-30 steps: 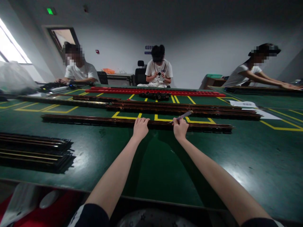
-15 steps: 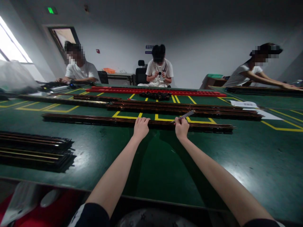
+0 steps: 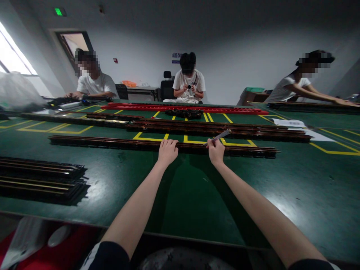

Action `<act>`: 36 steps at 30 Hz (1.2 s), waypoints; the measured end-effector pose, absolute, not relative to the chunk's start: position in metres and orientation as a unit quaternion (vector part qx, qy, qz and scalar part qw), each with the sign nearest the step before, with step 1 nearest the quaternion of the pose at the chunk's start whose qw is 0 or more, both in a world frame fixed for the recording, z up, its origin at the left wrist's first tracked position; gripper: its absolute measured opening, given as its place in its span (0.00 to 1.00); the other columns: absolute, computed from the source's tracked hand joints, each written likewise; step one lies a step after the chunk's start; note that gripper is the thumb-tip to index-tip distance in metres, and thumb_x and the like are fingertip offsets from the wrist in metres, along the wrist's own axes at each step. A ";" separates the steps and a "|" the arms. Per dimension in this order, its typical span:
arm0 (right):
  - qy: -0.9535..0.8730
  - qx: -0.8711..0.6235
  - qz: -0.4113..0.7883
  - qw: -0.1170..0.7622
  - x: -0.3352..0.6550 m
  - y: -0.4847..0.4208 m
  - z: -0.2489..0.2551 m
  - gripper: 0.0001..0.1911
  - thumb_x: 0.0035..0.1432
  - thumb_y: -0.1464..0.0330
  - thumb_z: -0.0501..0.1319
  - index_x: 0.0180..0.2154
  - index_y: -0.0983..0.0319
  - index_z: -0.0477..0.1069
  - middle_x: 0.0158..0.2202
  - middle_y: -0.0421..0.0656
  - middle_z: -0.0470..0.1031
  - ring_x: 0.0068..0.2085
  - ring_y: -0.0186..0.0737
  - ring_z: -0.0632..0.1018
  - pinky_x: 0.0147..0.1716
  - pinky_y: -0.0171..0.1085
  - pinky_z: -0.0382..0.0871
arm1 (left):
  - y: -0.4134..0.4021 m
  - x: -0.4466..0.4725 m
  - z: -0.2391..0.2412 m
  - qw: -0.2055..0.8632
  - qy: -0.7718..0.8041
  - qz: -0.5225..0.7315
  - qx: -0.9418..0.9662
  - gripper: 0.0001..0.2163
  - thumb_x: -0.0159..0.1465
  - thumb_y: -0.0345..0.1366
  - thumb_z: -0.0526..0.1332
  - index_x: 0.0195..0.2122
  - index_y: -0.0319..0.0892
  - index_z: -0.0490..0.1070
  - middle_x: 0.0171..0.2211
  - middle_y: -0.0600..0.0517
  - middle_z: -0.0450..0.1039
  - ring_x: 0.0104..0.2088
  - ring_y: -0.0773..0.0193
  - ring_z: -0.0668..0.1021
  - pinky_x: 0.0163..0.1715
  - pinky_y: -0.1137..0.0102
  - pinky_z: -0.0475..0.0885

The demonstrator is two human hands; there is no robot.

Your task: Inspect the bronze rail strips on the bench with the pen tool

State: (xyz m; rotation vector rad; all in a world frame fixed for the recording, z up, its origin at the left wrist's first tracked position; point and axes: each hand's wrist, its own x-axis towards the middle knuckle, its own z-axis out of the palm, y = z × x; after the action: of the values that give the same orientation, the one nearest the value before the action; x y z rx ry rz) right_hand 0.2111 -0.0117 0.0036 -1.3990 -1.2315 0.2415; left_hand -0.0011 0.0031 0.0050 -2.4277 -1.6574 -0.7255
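A long, dark strip with copper-coloured lines [image 3: 112, 142] lies crosswise in front of me on the green table. My left hand [image 3: 168, 152] rests on its middle, fingers bent together over it and holding it down. A short way to the right, my right hand [image 3: 216, 152] is closed around a slim, silvery pen-like tool [image 3: 221, 136]. The tool's thin tip points down and left at the strip, between my two hands. Whether the tip touches the strip I cannot tell.
Behind lies a bundle of similar strips [image 3: 219, 129], then a red slotted rail [image 3: 225, 110] and a dark tangled heap [image 3: 184, 113]. More strips [image 3: 36, 183] are stacked at the near left. White papers [image 3: 312, 135] lie right. Three people sit across the table [image 3: 126, 202].
Both hands keep their places on and beside the strip, and the tool stays at nearly the same tilt. The whole view has shifted very slightly.
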 end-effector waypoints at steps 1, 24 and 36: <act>-0.536 -0.599 0.108 0.586 0.213 -0.012 0.004 0.18 0.59 0.55 0.54 0.22 0.57 0.63 0.24 0.43 0.71 0.29 0.45 0.72 0.35 0.46 0.65 | 0.003 -0.001 0.005 0.055 -0.547 -0.239 -0.800 0.17 0.65 0.32 0.49 0.53 0.40 0.69 0.51 0.45 0.73 0.56 0.55 0.71 0.62 0.55 0.57; -0.635 -0.522 0.154 0.548 0.237 -0.015 0.003 0.28 0.52 0.41 0.54 0.29 0.60 0.71 0.25 0.46 0.74 0.28 0.47 0.75 0.29 0.47 0.71 | 0.002 0.000 0.010 0.029 -0.556 -0.212 -0.803 0.22 0.66 0.43 0.48 0.57 0.40 0.66 0.56 0.45 0.69 0.59 0.53 0.68 0.63 0.54 0.55; -0.632 -0.517 0.166 0.553 0.237 -0.014 0.001 0.25 0.53 0.43 0.55 0.29 0.59 0.71 0.27 0.46 0.75 0.32 0.49 0.77 0.36 0.50 0.72 | 0.006 0.005 0.006 0.073 -0.489 -0.206 -0.845 0.22 0.66 0.42 0.52 0.58 0.37 0.65 0.56 0.42 0.69 0.58 0.53 0.69 0.63 0.53 0.54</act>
State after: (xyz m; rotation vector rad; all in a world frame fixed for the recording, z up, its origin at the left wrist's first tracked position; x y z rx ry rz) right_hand 0.2365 -0.0144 0.0006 -1.2224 -1.4933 0.3930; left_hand 0.0047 0.0061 0.0058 -2.5361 -1.4675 -0.6178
